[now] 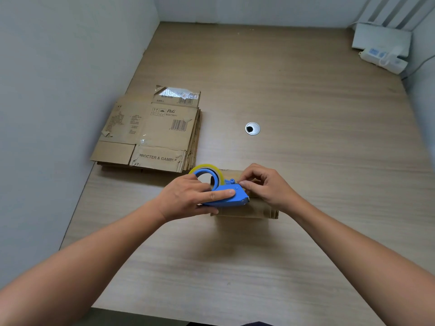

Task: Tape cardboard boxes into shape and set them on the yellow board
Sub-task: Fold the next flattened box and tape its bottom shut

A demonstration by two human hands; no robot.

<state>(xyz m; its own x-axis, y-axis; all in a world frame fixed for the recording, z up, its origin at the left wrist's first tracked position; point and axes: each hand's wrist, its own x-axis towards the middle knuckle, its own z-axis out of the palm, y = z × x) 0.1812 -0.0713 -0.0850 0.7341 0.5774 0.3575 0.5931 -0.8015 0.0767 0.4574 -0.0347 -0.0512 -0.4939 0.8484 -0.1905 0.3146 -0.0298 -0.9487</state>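
Note:
My left hand (188, 198) grips a blue tape dispenser (226, 196) that carries a roll of clear yellowish tape (207, 171). It sits over a small brown cardboard box (256, 209) on the wooden table. My right hand (263, 184) pinches at the dispenser's front end, fingertips closed where the tape comes out; the tape end itself is too small to make out. A stack of flattened cardboard boxes (150, 132) with printed labels lies to the far left. No yellow board is in view.
The wooden table (306, 102) is bounded by white walls at left, back and right. A round metal cable grommet (252, 128) sits in the tabletop mid-right. A white device and a power strip (382, 58) lie in the far right corner.

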